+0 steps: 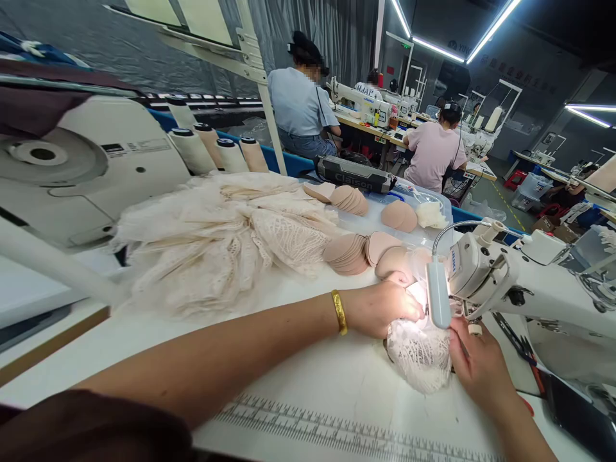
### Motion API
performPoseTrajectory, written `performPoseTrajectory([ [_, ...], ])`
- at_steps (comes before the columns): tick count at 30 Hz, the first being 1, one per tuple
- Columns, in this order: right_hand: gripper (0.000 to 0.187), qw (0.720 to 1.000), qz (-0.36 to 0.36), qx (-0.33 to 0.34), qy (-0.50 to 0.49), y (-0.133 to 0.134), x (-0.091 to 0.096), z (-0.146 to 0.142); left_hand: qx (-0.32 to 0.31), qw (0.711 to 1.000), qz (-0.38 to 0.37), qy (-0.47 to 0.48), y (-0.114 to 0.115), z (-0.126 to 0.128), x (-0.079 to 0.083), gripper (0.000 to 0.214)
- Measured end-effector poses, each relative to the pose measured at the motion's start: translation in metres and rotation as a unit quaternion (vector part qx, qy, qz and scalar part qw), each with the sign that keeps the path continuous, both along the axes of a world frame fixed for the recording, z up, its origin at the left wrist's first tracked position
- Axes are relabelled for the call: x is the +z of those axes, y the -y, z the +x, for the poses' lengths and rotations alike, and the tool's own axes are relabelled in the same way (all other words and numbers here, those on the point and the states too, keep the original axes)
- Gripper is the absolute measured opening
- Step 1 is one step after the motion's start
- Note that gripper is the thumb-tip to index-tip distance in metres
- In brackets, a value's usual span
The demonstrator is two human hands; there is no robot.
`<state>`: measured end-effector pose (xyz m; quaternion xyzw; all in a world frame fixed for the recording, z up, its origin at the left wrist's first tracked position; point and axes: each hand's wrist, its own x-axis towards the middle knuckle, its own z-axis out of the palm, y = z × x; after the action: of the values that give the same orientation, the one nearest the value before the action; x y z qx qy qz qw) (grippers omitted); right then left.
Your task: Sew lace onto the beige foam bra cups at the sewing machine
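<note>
A piece of white lace fabric (pixel 419 359), rounded like a cup, lies at the needle area of a white sewing machine (pixel 474 266). My left hand (pixel 391 307), with a gold bracelet (pixel 339 312) at its wrist, is closed on the far left edge of the lace. My right hand (pixel 481 359) holds the lace's right edge between thumb and fingers; its fingertips are partly hidden by the machine. A lit lamp (pixel 439 294) on a bent neck covers the needle and part of the fabric. Beyond my left hand sit stacks of beige cup pads (pixel 346 252).
A heap of cream lace (pixel 231 237) spreads over the table's left side. Thread cones (pixel 231 154) stand behind it, near a second machine (pixel 110 167). A printed ruler (pixel 308 420) runs along the front edge. Scissors (pixel 517 340) and a dark phone-like object (pixel 580 410) lie right. Co-workers sit beyond.
</note>
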<state>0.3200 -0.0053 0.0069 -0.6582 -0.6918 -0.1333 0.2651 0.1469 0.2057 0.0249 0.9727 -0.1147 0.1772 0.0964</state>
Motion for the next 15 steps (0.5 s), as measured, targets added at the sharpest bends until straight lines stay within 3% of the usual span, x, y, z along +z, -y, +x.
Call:
performPoseTrajectory([
  [2,0.028,0.999,-0.029,0.037,-0.006,0.003,0.005,-0.006,-0.025,1.000,0.003,-0.013,0.002,-0.004,0.004,0.007],
  [5,0.030,0.992,-0.082,0.091,0.009,0.003,0.008,-0.015,0.037,0.998,0.035,-0.033,0.011,-0.010,0.008,0.010],
  [9,0.018,0.991,-0.110,0.059,0.039,-0.002,-0.001,-0.016,0.109,0.989,0.075,-0.069,0.030,-0.015,0.010,0.027],
  [15,0.027,0.993,-0.107,0.017,0.037,0.001,-0.004,0.002,0.065,0.991,0.030,-0.110,0.032,-0.021,0.019,0.047],
])
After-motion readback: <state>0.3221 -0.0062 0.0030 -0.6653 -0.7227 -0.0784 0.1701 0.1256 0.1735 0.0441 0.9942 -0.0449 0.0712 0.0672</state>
